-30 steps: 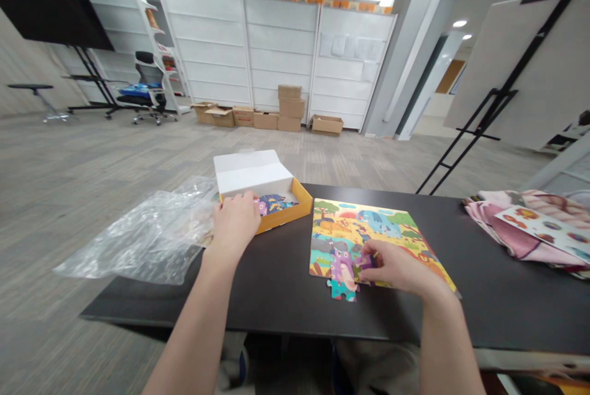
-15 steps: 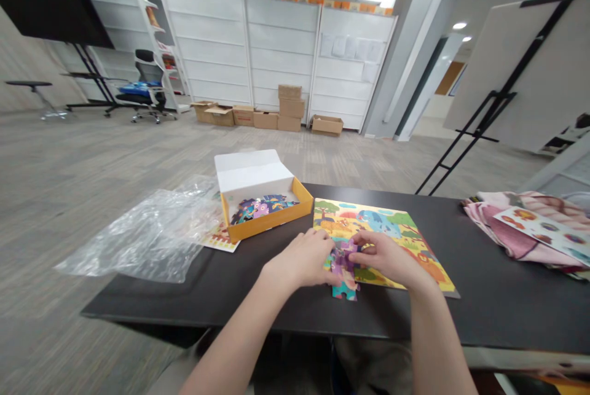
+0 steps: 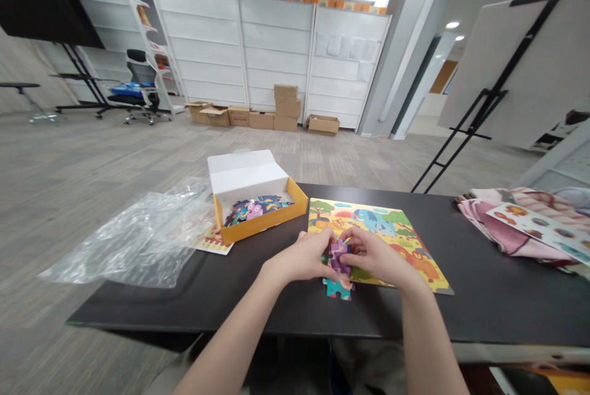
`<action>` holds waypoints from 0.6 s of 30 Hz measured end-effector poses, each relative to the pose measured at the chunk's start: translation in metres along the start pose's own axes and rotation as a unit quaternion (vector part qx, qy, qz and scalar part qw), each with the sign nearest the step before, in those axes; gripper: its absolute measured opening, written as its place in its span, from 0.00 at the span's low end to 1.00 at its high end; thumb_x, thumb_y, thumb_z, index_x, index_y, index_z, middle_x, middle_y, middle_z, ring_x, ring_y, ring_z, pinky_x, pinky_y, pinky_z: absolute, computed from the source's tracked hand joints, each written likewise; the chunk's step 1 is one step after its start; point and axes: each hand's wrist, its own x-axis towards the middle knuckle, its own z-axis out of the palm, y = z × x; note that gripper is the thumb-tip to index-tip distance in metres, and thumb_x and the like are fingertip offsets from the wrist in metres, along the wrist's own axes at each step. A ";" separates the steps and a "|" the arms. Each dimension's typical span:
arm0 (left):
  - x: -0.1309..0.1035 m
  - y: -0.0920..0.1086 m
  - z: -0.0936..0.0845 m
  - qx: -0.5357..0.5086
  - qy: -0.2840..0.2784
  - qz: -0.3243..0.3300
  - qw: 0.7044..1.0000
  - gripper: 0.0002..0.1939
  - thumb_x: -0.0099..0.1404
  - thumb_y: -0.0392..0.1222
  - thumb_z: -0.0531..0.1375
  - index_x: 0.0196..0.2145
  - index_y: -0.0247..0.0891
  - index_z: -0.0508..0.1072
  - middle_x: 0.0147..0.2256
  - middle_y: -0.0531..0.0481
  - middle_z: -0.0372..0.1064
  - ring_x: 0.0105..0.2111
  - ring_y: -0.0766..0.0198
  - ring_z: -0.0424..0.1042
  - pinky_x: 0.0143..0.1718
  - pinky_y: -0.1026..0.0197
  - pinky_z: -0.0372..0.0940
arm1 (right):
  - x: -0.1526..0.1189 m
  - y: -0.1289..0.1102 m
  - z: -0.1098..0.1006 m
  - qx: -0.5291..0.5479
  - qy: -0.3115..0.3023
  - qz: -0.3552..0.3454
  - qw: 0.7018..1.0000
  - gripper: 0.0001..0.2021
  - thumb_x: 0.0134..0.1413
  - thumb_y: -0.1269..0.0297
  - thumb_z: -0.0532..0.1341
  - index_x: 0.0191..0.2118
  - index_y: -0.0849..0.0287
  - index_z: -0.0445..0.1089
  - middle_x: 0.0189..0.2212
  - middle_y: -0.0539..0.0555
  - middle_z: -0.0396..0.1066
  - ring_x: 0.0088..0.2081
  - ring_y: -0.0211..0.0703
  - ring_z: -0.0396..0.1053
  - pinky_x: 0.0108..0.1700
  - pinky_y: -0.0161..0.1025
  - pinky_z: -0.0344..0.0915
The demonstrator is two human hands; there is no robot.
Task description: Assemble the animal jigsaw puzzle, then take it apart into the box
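Purple and teal jigsaw puzzle pieces [image 3: 340,266] lie between my two hands, partly over the lower left edge of a yellow animal picture board [image 3: 419,241]. My left hand [image 3: 306,255] curls round their left side, thumb and fingers closed on them. From the right, my right hand [image 3: 371,257] pinches the purple part with thumb and fingertips. A teal piece [image 3: 338,289] sticks out below, nearest to me. How the pieces join under my fingers is partly hidden. More puzzle pieces [image 3: 258,207] fill the open yellow box [image 3: 265,225] to the left.
Clear plastic wrapping [image 3: 133,232] hangs over the left end of the black table [image 3: 193,303], partly covering a printed card [image 3: 214,240]. Pink cloth [image 3: 502,229] with a sticker sheet [image 3: 539,229] on it is at the right. Beyond stand a whiteboard [image 3: 488,69] and cardboard boxes [image 3: 286,109].
The view has shifted slightly. My right fingers have moved a little on the purple pieces, and both hands stay round them.
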 end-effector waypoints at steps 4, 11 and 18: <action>0.002 -0.005 0.003 -0.101 0.018 0.016 0.995 0.20 0.58 0.49 0.68 0.43 0.40 0.65 0.35 0.53 0.71 0.36 0.57 0.72 0.37 0.59 0.63 | 0.001 -0.004 -0.002 -0.025 0.042 -0.025 0.998 0.09 0.53 0.61 0.65 0.37 0.57 0.69 0.34 0.52 0.74 0.36 0.45 0.74 0.41 0.42 0.70; 0.006 -0.009 0.001 -0.299 0.048 0.032 0.952 0.14 0.62 0.45 0.65 0.41 0.38 0.66 0.32 0.52 0.71 0.33 0.61 0.75 0.36 0.60 0.68 | 0.006 -0.009 0.002 0.028 0.151 -0.071 0.986 0.16 0.49 0.56 0.69 0.40 0.55 0.65 0.35 0.51 0.72 0.36 0.43 0.74 0.37 0.39 0.71; 0.006 -0.016 0.001 -0.319 0.027 -0.035 0.947 0.30 0.49 0.38 0.73 0.47 0.38 0.65 0.33 0.49 0.75 0.33 0.60 0.78 0.38 0.57 0.72 | 0.010 -0.003 -0.003 0.034 0.243 -0.080 0.966 0.16 0.52 0.53 0.68 0.40 0.55 0.65 0.33 0.52 0.74 0.35 0.44 0.74 0.36 0.40 0.71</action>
